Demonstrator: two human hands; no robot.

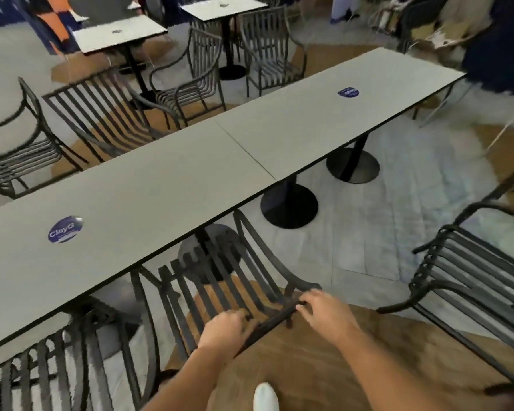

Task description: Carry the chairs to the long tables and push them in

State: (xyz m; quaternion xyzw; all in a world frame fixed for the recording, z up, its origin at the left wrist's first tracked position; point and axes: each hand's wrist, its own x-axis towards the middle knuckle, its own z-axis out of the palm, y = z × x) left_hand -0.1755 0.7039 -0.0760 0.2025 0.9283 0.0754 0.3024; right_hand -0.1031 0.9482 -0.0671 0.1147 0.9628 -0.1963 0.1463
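- At the near edge of the long table (190,170), toward 6 o'clock in the head view, a black slatted chair (220,280) sits with its seat front tucked under the tabletop and its back top rail toward the person.
- The left hand (223,327) grips the top rail of that chair's back, fingers curled over it among the slats.
- The right hand (324,312) is at the same rail's right end, where the armrest curves in; its fingers are bent around the rail, holding it.
- A second chair (57,360) stands at 7 o'clock, just beside the held one and also partly under the table.
- A third chair (472,280) stands at 4 o'clock, well apart from the table, out on the floor.
- The long table is two grey tops butted end to end, running from 8 o'clock up to 2 o'clock, on black pedestal bases (288,206).
- A round blue sticker (64,229) lies on the nearer top at 9 o'clock; another blue sticker (348,92) lies on the farther top toward 1 o'clock.
- More chairs (107,114) stand on the far side of the table from 9 to 11 o'clock.
- Small square tables (119,32) stand toward 11 and 12 o'clock.
- A white shoe tip (266,396) shows at 6 o'clock on the wood-patterned floor.
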